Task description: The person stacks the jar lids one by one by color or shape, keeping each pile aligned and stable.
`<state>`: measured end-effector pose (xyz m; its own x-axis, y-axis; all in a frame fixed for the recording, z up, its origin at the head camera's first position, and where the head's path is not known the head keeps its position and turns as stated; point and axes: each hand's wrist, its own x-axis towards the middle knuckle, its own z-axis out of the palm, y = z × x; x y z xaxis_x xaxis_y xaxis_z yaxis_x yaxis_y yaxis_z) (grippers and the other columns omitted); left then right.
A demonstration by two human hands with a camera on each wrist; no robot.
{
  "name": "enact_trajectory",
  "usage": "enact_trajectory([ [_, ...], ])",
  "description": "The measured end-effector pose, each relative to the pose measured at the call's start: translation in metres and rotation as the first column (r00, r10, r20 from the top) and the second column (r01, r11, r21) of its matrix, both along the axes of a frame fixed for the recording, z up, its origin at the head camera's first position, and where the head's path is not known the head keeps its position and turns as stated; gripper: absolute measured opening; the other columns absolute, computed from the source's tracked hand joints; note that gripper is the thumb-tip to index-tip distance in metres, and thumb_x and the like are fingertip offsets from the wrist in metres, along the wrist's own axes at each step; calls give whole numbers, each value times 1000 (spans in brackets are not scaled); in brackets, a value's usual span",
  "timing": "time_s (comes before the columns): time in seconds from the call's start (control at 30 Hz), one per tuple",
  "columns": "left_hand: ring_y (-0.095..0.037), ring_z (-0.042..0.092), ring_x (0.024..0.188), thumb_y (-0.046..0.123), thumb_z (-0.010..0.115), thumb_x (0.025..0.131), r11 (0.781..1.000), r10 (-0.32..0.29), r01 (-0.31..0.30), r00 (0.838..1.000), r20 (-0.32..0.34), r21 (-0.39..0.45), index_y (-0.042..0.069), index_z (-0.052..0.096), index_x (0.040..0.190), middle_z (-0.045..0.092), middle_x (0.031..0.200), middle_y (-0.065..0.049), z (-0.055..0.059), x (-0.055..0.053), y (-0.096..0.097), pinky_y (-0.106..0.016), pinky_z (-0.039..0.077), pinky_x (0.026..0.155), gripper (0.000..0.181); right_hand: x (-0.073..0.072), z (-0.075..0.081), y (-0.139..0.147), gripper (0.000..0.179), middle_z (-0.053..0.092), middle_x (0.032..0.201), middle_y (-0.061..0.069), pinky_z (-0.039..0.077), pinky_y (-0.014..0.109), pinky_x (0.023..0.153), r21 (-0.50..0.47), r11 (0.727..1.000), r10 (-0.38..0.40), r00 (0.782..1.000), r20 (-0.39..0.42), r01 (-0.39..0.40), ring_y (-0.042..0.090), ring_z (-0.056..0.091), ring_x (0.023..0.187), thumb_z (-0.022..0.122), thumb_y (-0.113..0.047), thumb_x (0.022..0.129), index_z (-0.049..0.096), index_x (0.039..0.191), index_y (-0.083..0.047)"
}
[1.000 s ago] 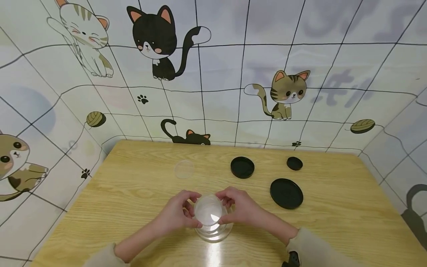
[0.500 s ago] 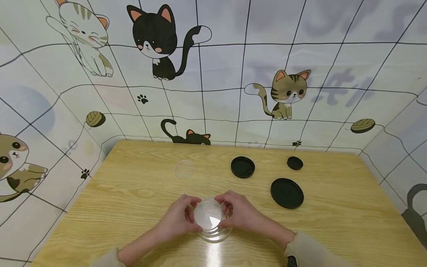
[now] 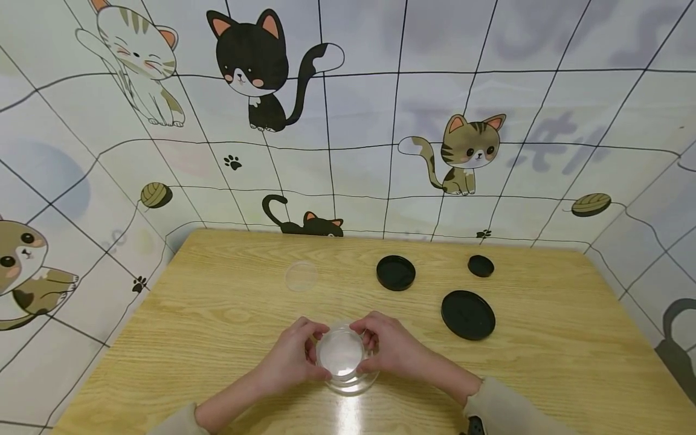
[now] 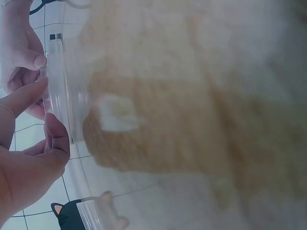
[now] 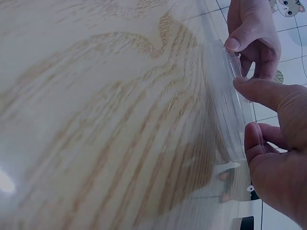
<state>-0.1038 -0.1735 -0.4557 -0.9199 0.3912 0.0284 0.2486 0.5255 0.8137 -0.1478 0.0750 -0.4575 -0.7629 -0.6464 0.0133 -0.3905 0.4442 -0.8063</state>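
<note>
Clear round dish (image 3: 339, 355), at the near middle of the tabletop (image 3: 228, 290), sits directly above a wider clear dish (image 3: 350, 390) whose rim shows at its near edge. Whether the two nest or merely stack cannot be made out through the transparent walls. The left hand (image 3: 292, 355) pinches the upper dish from the left, thumb at the near side and fingertips at the far side. The right hand (image 3: 393, 345) pinches it the same way from the right, so the dish is gripped between both. The wrist views show the clear layers edge-on, low over the tabletop, with thumbs and fingers at the upper rim.

Farther off, slightly left of the dish, a thin transparent disc (image 3: 301, 276) lies flat. To the right are three round black lids: a medium one (image 3: 396, 273) beyond the right hand, a large one (image 3: 468, 315) nearer and farther right, and a small one (image 3: 481, 266) at the far right. All lie apart from one another. Light sleeves (image 3: 508, 409) cover the forearms, and a cat-patterned backdrop (image 3: 359, 169) stands behind the tabletop.
</note>
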Motion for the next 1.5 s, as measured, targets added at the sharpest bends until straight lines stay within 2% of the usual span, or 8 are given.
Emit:
enact_trajectory([
  [0.67, -9, 57, 77, 3, 95, 66, 1000, -5, 5, 1000, 5, -16, -10, 60, 127, 54, 105, -7, 3, -3, -6, -21, 51, 65, 71, -4, 5, -4, 61, 56, 100, 0, 51, 24, 75, 19, 999, 36, 999, -13, -36, 10, 56, 84, 94, -8, 71, 65, 124, 1],
  [0.87, -10, 59, 76, 1, 94, 66, 1000, -13, 12, 1000, 25, 16, -10, 57, 131, 54, 107, -9, 4, -3, -13, -23, 54, 66, 76, -7, 10, -2, 64, 56, 104, 3, 53, 23, 75, -8, 998, 65, 998, 8, -65, 10, 57, 84, 94, -11, 74, 63, 128, 3],
  [1.0, -12, 61, 77, 3, 94, 69, 999, -23, 21, 999, 31, 49, -7, 54, 136, 53, 113, -13, 7, -6, -21, -25, 56, 68, 79, -16, 17, 0, 63, 58, 104, 7, 53, 23, 74, -20, 998, 54, 998, 19, -53, 11, 59, 82, 93, -13, 76, 63, 129, 5],
  [1.13, -16, 62, 80, 3, 91, 74, 992, 0, -7, 998, 56, 129, -4, 51, 141, 51, 118, -20, 13, -16, -34, -27, 57, 70, 78, -33, 26, -5, 60, 61, 109, 14, 53, 26, 76, -44, 999, 31, 1000, 1, -31, 16, 61, 86, 90, -13, 80, 63, 130, 4],
  [1.3, -19, 63, 82, -2, 87, 77, 955, 59, -90, 992, 114, 284, -7, 49, 142, 47, 120, -28, 18, -37, -55, -28, 57, 70, 75, -62, 29, -25, 59, 60, 122, 20, 54, 29, 80, -105, 994, -1, 1000, 25, 4, 20, 62, 93, 86, -13, 85, 61, 136, 1],
  [1.4, -18, 63, 84, -3, 85, 79, 935, 120, -156, 984, 128, 319, -7, 49, 142, 47, 122, -29, 17, -54, -68, -26, 56, 69, 73, -79, 25, -36, 62, 59, 126, 20, 54, 30, 83, -112, 994, -13, 998, 54, 19, 18, 62, 95, 85, -14, 87, 58, 141, 0],
  [1.5, -18, 64, 87, -3, 84, 81, 929, 181, -213, 975, 130, 302, -5, 48, 144, 47, 126, -29, 11, -70, -81, -25, 55, 68, 73, -92, 19, -44, 65, 58, 128, 20, 54, 31, 83, -107, 994, -14, 996, 86, 23, 18, 61, 97, 84, -13, 87, 55, 144, 1],
])
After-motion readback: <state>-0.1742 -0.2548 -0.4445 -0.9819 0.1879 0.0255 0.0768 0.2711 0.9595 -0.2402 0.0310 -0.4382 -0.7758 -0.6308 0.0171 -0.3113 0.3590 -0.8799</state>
